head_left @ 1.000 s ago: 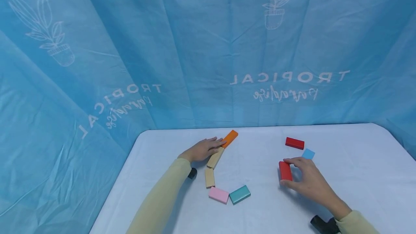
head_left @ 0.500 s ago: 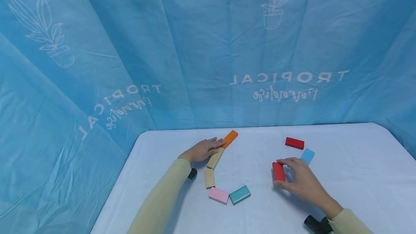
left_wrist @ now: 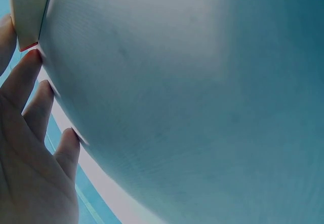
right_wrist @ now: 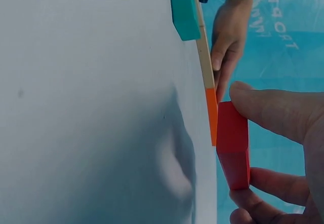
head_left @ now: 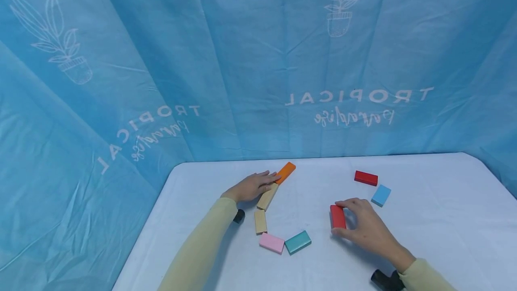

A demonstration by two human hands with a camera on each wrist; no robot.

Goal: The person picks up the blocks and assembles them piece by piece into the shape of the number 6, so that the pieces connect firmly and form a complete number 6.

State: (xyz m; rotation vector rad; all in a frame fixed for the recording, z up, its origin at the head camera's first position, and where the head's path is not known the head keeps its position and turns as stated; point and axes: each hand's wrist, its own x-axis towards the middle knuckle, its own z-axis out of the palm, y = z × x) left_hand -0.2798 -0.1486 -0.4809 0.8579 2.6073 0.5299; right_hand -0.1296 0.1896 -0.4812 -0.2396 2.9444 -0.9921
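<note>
A bright red rectangular block with a smooth, painted-looking finish [head_left: 338, 217] is in the person's right hand [head_left: 365, 221], right of centre over a white-covered tabletop [head_left: 315, 187]. It is probably light and rigid, likely wood, a little slick on its flat faces but hardly fragile. The two short ends seem the surest place to take hold, leaving the long sides free.

That is how the right hand has it: a pinch spanning the block's length, thumb [right_wrist: 253, 100] at the near end and fingertips [right_wrist: 243, 201] at the far end. Whether the block's underside touches the cloth is hard to tell.

Beyond the right hand lie a light blue rectangular block [head_left: 381, 195] and a darker red rectangular block [head_left: 366, 178], just apart from each other.

To the left, five blocks lie in a curve, ends touching or nearly so: glossy teal [head_left: 298, 242], pale pink [head_left: 272, 243], a shorter bare-wood block [head_left: 260, 222], a longer bare-wood block [head_left: 268, 196] and orange [head_left: 286, 173]. The left hand [head_left: 251, 187] reaches there with fingers extended, apparently touching the longer wooden block and the orange one, not gripping.
</note>
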